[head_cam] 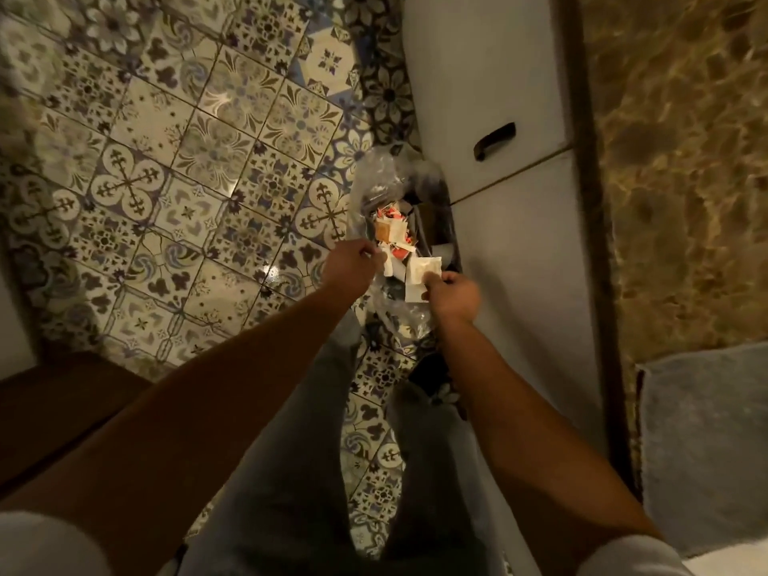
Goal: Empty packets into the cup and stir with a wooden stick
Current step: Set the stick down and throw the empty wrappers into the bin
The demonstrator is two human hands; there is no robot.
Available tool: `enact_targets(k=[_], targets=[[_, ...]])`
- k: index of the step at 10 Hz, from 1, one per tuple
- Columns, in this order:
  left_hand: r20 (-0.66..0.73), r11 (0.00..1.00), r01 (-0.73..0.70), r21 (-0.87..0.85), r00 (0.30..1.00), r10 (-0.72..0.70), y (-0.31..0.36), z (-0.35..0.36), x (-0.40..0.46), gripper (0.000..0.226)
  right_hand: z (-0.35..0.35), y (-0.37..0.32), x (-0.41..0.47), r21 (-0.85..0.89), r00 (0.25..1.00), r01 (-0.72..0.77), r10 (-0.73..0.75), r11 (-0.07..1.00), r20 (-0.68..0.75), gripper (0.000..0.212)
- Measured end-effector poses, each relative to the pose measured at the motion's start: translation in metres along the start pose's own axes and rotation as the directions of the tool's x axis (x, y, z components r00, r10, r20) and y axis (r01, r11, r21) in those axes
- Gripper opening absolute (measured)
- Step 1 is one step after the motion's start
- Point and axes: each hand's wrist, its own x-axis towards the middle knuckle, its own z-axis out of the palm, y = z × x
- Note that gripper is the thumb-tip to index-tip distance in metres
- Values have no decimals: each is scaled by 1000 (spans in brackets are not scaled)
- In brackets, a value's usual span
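I look down at a clear plastic bag [376, 172] standing on the floor against the cabinets. Inside it lie several used red, white and brown packets [390, 232]. My left hand [351, 266] grips the bag's left rim. My right hand [455, 295] pinches white packets [422, 274] over the bag's mouth. No cup or wooden stick is in view.
Patterned floor tiles [187, 160] spread to the left. White cabinet doors [486, 76] with a dark handle [494, 140] stand right of the bag. A brown marble counter [685, 160] runs along the right, with a grey cloth [706, 442] on it. My legs in grey trousers [291, 451] stand below.
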Motion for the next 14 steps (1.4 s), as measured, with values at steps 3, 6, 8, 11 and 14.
enact_targets(k=[3, 6, 8, 11, 14], targets=[[19, 996, -7, 84, 1000, 5, -29, 35, 67, 24, 53, 9, 66, -106, 998, -33, 38, 994, 45, 29], [20, 990, 22, 141, 999, -25, -42, 71, 125, 24, 96, -7, 115, -188, 999, 2, 6, 982, 43, 31], [-14, 993, 20, 120, 1000, -18, -45, 84, 147, 23, 106, 0, 144, -183, 996, 32, -17, 983, 85, 27], [-27, 988, 28, 152, 999, -24, -60, 95, 156, 23, 121, 0, 161, -253, 997, 62, -47, 966, 63, 33], [5, 988, -5, 157, 1000, 4, -54, 78, 144, 33, 114, -7, 137, -230, 996, 57, -41, 972, 73, 38]])
